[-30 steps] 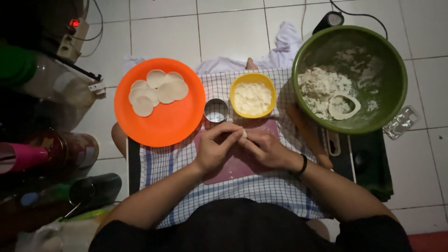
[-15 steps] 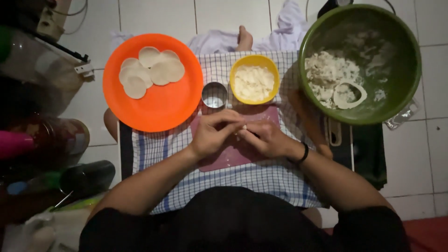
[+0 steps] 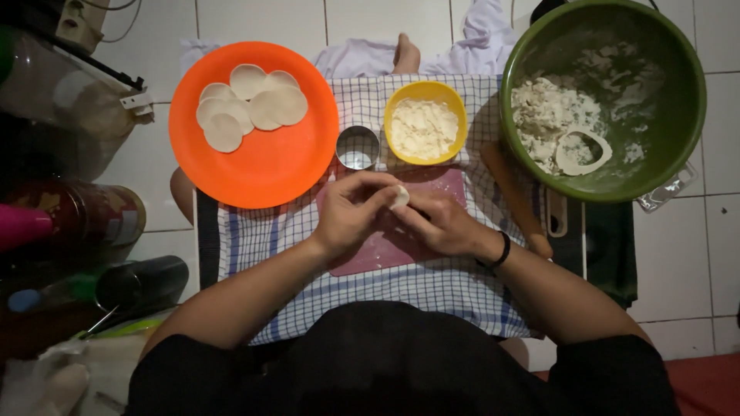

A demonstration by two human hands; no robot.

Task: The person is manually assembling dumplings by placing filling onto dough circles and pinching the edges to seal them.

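My left hand (image 3: 351,212) and my right hand (image 3: 438,222) meet over a pink board (image 3: 385,250) and both pinch a small white piece of dough (image 3: 399,198) between their fingertips. A black band circles my right wrist. Just beyond the hands stand a small round metal cutter (image 3: 358,147) and a yellow bowl (image 3: 425,122) of white filling. An orange plate (image 3: 254,123) at the far left carries several flat round dough discs (image 3: 250,104). A big green bowl (image 3: 603,100) at the far right holds dough scraps.
A blue-checked cloth (image 3: 401,285) covers my lap under the board. A wooden rolling pin (image 3: 515,199) lies right of the board. Jars, bottles and a clear container (image 3: 69,115) crowd the left side. White floor tiles surround everything.
The view has shifted a little; my hands stay together over the board, still working the dough piece between the fingertips.
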